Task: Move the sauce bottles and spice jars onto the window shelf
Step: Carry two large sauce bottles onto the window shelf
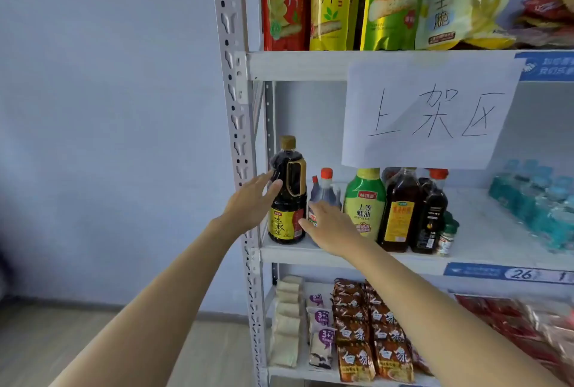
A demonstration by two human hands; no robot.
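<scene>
While two hands (pixel 248 206) flank it, one soy bottle (pixel 287 197) (upright).

We have both bare arms stretched forward and upward, converging toward the middle. Our left forearm rises from the lower left, wrist nearly straight, and our left hand (pixel 251 205) is held on edge with the palm turned to the right, fingers extended and close together, the thumb lifted apart from them. Our right forearm comes up from the lower right. Our right hand (pixel 330 226) lies palm down, back facing us, fingers straight and slightly spread, pointing left. The two hands are near each other without touching.
</scene>
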